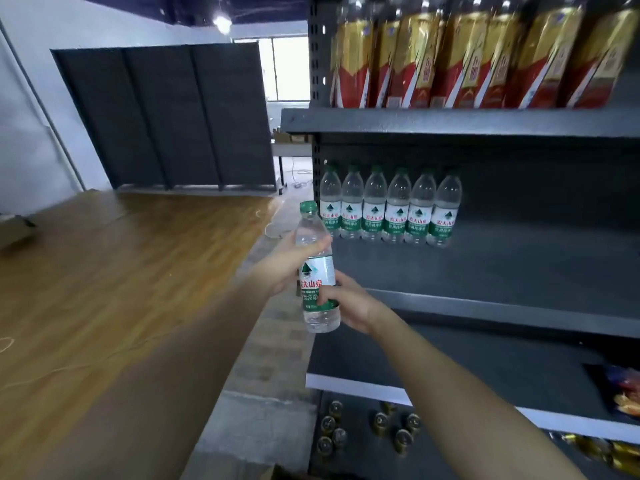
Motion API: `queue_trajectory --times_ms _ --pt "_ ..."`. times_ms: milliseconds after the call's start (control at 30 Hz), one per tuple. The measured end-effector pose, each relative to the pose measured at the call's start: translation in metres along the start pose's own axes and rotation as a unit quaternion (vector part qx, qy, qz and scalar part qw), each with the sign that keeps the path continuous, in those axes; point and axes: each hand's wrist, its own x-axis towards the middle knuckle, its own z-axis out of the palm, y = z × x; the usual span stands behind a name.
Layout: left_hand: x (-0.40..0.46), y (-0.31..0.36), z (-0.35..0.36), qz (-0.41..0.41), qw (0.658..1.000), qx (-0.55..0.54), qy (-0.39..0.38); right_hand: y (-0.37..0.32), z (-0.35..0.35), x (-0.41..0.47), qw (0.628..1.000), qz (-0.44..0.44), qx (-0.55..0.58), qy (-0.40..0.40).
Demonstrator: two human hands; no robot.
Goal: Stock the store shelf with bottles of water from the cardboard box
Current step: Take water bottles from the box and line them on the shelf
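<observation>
Bottle [317,271] — clear ribbed plastic, green cap — in both hands.

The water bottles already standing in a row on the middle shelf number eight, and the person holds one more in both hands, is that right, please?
Not quite: the head view shows six water bottles in that row on the middle shelf, not eight. The rest stands: the left hand and right hand both hold one more bottle.
</observation>
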Motion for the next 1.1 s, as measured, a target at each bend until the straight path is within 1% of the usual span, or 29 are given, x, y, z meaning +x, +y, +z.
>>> queue_trajectory --times_ms 133,233,333,433,500,600,633,767,867,967,1033,1100 --pt "0.021 0.021 0.029 0.043 0.998 0.002 0.052 -0.026 -0.019 0.004 0.999 -0.002 0.014 -0.029" --pt "0.042 0.026 0.049 0.064 0.995 0.015 0.079 -0.036 -0.044 0.014 0.999 0.006 -0.041 -0.027" --pt "0.078 0.023 0.058 0.061 0.989 -0.009 0.137 -0.047 -0.082 0.031 0.992 0.010 -0.123 0.009" --pt "0.114 0.024 0.056 0.056 0.981 -0.015 0.186 -0.060 -0.117 0.056 0.986 0.008 -0.160 0.038" --pt "0.135 0.029 0.052 0.049 0.977 0.000 0.205 -0.067 -0.135 0.074 0.981 0.003 -0.185 0.056" --pt "0.172 0.027 0.044 0.028 0.969 0.073 0.234 -0.067 -0.156 0.103 0.966 0.004 -0.248 0.078" --pt "0.179 0.028 0.045 0.026 0.967 0.081 0.240 -0.064 -0.162 0.111 0.960 0.006 -0.271 0.077" --pt "0.212 0.027 0.038 0.001 0.963 0.115 0.242 -0.064 -0.174 0.138 0.943 0.000 -0.330 0.051" --pt "0.240 0.018 0.029 0.018 0.961 0.137 0.241 -0.065 -0.176 0.161 0.937 -0.017 -0.346 0.038" --pt "0.246 0.014 0.033 0.047 0.959 0.145 0.240 -0.064 -0.177 0.183 0.935 -0.014 -0.352 0.034" --pt "0.245 0.016 0.035 0.060 0.958 0.172 0.222 -0.062 -0.178 0.193 0.932 -0.015 -0.361 0.026" --pt "0.249 0.016 0.032 0.040 0.957 0.204 0.203 -0.061 -0.177 0.199 0.928 -0.012 -0.371 0.020"
